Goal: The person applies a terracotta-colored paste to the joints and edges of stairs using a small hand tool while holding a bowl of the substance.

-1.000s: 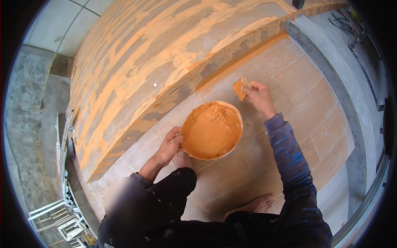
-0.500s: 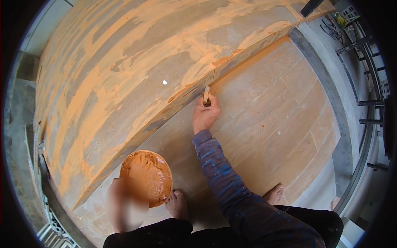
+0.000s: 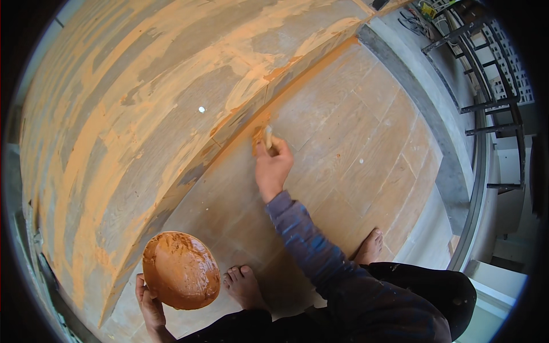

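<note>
My left hand [image 3: 147, 303] grips a round bowl [image 3: 180, 270] of wet orange paste, held low at the lower left beside my bare left foot [image 3: 242, 283]. My right hand [image 3: 273, 166] pinches a small scraper [image 3: 266, 138] with a pale handle and an orange-smeared blade, at the orange strip [image 3: 331, 62] along the foot of a low tiled edge. Above that edge spreads a tiled surface [image 3: 126, 97] streaked with orange paste and dotted with one small white spot [image 3: 201, 109]. Wood-look tiles [image 3: 372, 160] lie below it.
My bare right foot [image 3: 370, 244] is on the tiles at the lower right. Beyond them curve a grey concrete border [image 3: 412, 86] and a metal track. At the right rim are black metal bars [image 3: 490, 104], a pierced white panel and some loose cables [image 3: 413, 23].
My right hand has moved from beside the bowl leftward to the foot of the tiled edge. My left hand with the bowl has moved down and left. The view has also shifted.
</note>
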The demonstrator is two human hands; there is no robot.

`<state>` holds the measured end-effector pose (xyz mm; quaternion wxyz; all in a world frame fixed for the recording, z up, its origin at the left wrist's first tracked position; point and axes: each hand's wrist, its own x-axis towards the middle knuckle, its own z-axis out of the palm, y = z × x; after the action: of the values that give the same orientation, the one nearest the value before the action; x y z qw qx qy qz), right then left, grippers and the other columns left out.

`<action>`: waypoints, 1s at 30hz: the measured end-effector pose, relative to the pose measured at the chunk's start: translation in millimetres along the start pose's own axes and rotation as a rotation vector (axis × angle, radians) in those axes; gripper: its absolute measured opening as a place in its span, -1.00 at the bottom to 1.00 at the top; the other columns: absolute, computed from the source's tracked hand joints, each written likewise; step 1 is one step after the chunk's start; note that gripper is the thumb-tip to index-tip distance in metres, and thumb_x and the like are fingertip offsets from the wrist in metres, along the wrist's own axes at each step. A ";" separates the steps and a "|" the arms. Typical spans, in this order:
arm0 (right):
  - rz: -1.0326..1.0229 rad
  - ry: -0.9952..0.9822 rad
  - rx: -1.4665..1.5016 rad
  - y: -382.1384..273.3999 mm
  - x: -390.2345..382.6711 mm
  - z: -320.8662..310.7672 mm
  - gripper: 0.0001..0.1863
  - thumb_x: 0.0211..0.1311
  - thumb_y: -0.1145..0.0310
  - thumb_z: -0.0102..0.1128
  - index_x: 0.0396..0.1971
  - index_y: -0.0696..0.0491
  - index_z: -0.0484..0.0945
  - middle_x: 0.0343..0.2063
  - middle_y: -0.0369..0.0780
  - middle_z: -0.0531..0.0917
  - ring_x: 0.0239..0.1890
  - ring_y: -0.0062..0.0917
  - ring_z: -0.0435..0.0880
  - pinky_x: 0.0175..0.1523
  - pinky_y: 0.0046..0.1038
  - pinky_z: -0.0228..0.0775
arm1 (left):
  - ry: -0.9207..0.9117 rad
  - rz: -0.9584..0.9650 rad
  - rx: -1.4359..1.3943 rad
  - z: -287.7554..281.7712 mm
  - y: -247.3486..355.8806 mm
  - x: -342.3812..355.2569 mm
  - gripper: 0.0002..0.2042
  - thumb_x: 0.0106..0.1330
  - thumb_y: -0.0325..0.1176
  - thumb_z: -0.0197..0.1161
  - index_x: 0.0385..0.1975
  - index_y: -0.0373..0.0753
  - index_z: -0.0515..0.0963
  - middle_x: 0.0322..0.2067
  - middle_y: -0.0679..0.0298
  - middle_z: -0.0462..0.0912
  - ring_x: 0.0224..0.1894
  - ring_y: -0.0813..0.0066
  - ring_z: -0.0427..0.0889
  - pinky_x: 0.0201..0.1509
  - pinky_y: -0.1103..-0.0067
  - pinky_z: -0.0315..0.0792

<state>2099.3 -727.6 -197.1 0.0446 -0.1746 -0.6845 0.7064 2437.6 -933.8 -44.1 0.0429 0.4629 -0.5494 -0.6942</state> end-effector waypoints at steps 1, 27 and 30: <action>0.020 0.063 0.019 -1.7 29.1 0.3 -0.82 0.17 0.56 0.41 -0.24 0.21 0.66 -0.47 -0.28 0.68 -0.43 -0.67 0.59 -0.30 -0.48 0.46 | -0.009 -0.003 -0.002 3.6 -3.5 -0.5 -0.70 0.09 -0.45 0.03 -0.13 -0.22 0.42 -0.30 0.37 0.55 -0.24 0.62 0.46 0.00 0.64 0.36; -0.115 0.004 0.085 32.6 8.7 26.2 -0.85 0.33 0.62 0.26 -0.13 0.22 0.60 -0.28 -0.25 0.67 -0.35 -0.62 0.60 -0.26 -0.54 0.45 | 0.404 0.210 -0.231 -103.2 -103.0 -64.4 -0.68 0.10 -0.44 0.05 -0.09 -0.23 0.42 -0.27 0.37 0.46 -0.17 0.58 0.43 0.09 0.62 0.32; -0.226 0.077 -0.015 38.1 30.0 40.6 -0.84 0.32 0.63 0.27 -0.12 0.26 0.61 -0.28 -0.22 0.69 -0.35 -0.58 0.64 -0.26 -0.51 0.48 | 0.406 0.163 -0.266 -92.9 -112.7 -57.0 -0.67 0.09 -0.45 0.05 -0.08 -0.23 0.42 -0.26 0.38 0.46 -0.18 0.59 0.42 0.05 0.63 0.32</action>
<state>2065.5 -759.4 -239.9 0.1488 -0.1237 -0.7028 0.6846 2584.7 -924.3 -97.6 0.2688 0.5372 -0.4688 -0.6476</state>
